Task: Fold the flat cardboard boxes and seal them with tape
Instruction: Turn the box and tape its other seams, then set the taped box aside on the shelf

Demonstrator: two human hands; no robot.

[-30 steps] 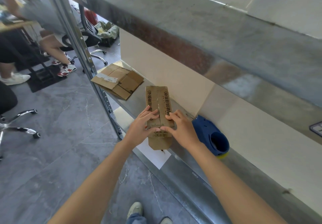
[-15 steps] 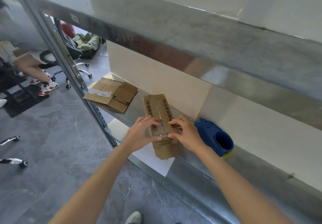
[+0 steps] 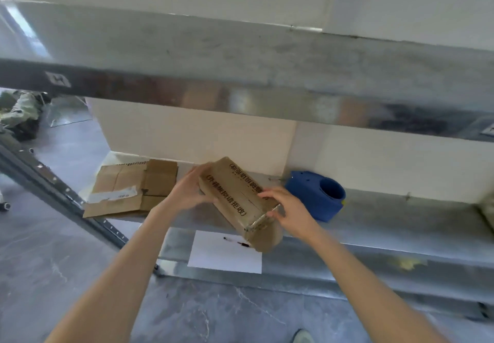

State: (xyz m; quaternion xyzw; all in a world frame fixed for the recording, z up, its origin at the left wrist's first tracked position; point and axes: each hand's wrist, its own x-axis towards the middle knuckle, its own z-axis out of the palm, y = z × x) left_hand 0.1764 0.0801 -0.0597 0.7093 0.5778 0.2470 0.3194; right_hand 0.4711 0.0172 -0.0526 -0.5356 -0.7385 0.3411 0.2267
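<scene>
**Folded carton held tilted above the shelf edge**

You had the small cardboard box point(image 3: 238, 198) lifted clear of the metal shelf point(image 3: 401, 225), tilted so that its printed top face rose toward the wall and its near end hung down over the shelf's front lip. Your left hand point(image 3: 187, 191) cupped the far-left side of it, palm against the cardboard and fingers wrapped behind, out of sight. Your right hand point(image 3: 290, 209) sat at the near-right corner, fingers loosely curled and their tips on the top edge; whether it was truly pinching the corner or only steadying it could not be told.

The near end flap point(image 3: 267, 237) looked loose and hung below the box (no tape could be made out on it through the blur), so in my judgement the sealing was not yet finished. The blue tape dispenser point(image 3: 318, 195) stood on the shelf just beside your right hand. A flat cardboard blank point(image 3: 123, 190) lay on the shelf to the left, well apart, and a white sheet of paper point(image 3: 222, 254) lay beneath the box.

Expect the box to be very light and, being empty, easy to crush: its walls should give under a squeeze mid-panel. Hold it at the corners and folded edges, where the board is stiffest, and support the drooping flap from underneath before pressing tape along the seam.
</scene>
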